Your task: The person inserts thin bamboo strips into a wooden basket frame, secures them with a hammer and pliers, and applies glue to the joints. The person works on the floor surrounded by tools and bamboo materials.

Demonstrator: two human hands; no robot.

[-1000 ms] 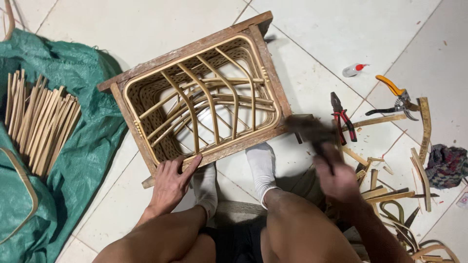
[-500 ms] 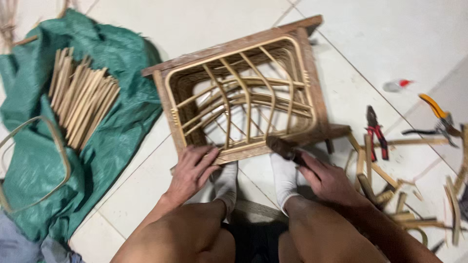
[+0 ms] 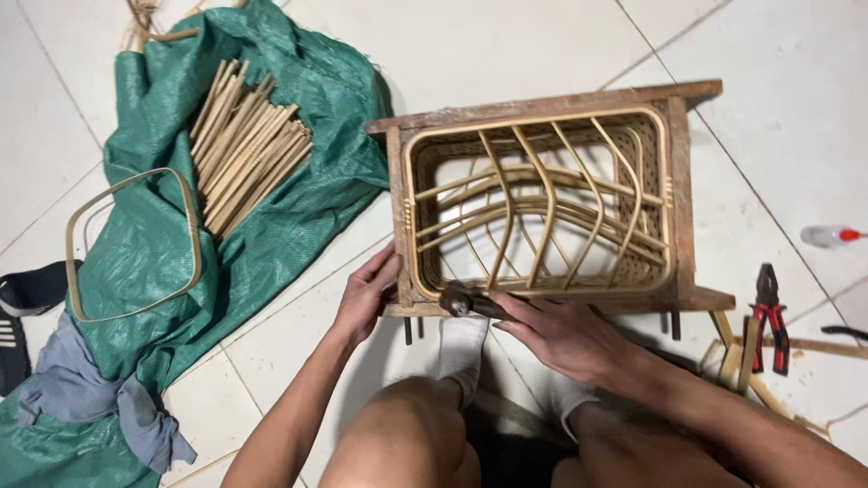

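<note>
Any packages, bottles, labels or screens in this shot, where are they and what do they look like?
Small bottle: lying on the floor tiles at the right edge, translucent white body, red cap.
No labels, signs or screens show.

- A wooden frame (image 3: 680, 194) stands on the tiled floor with a half-woven rattan basket (image 3: 542, 212) fitted inside it, bare ribs curving across the open middle.
- A dark-headed hammer (image 3: 455, 300) rests against the frame's near rail.
</note>
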